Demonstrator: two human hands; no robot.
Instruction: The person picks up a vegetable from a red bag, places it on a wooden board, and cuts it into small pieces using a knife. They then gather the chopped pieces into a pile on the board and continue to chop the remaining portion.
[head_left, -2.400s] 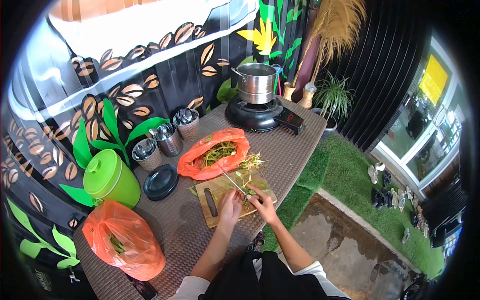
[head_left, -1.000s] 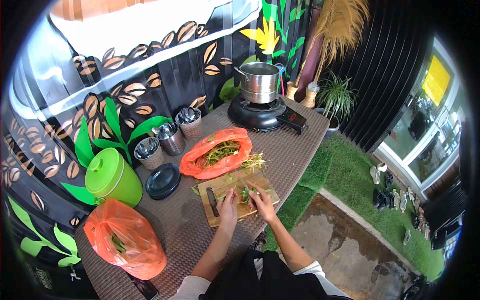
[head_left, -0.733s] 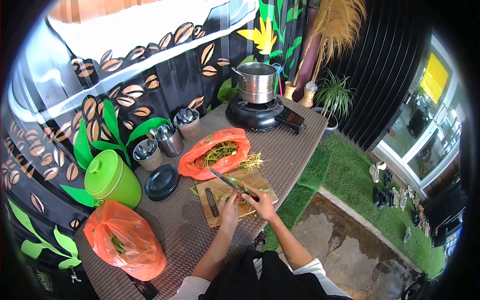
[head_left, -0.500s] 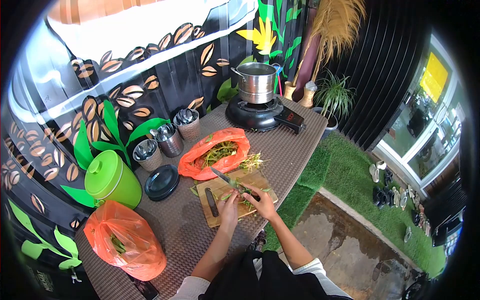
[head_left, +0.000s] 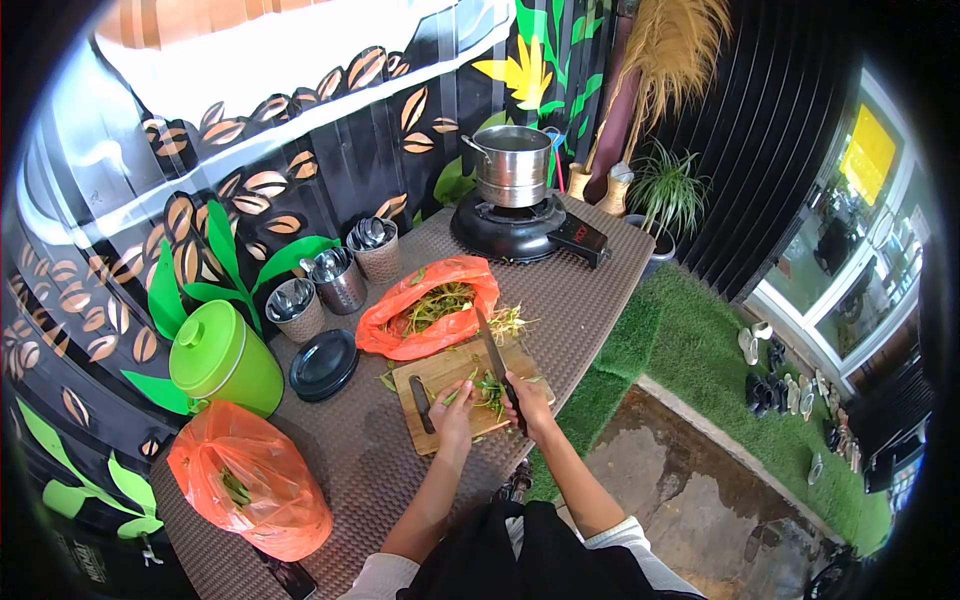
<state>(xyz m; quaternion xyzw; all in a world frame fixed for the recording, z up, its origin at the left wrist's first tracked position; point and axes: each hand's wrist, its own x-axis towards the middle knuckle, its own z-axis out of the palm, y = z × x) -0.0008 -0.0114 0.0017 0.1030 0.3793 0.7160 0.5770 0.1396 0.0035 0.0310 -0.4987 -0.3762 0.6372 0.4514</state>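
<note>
My right hand (head_left: 531, 402) is wrapped round the handle of a knife (head_left: 493, 346), its blade pointing away from me toward the far end of the wooden cutting board (head_left: 462, 360). To its left, my left hand (head_left: 453, 412) pinches a piece of leafy greens between thumb and fingers, over the board. A small heap of cut greens (head_left: 491, 392) lies between the two hands. Just beyond the board sits an open orange plastic bag (head_left: 400, 345) full of green stems (head_left: 440, 305). Pale root ends (head_left: 508, 324) lie beside it. A dark elongated slot or strip shows at the board's left end.
A steel pot (head_left: 514, 170) stands on a black stove (head_left: 505, 225) at the table's far end. Along the wall are cutlery cups (head_left: 337, 280), dark plates (head_left: 324, 366) and a green lidded bucket (head_left: 228, 358). Near left are a second orange bag (head_left: 255, 490) and a phone (head_left: 290, 578).
The hands have moved apart. The knife has swung from pointing up-left to pointing nearly straight away, and my right hand has shifted slightly right with it.
</note>
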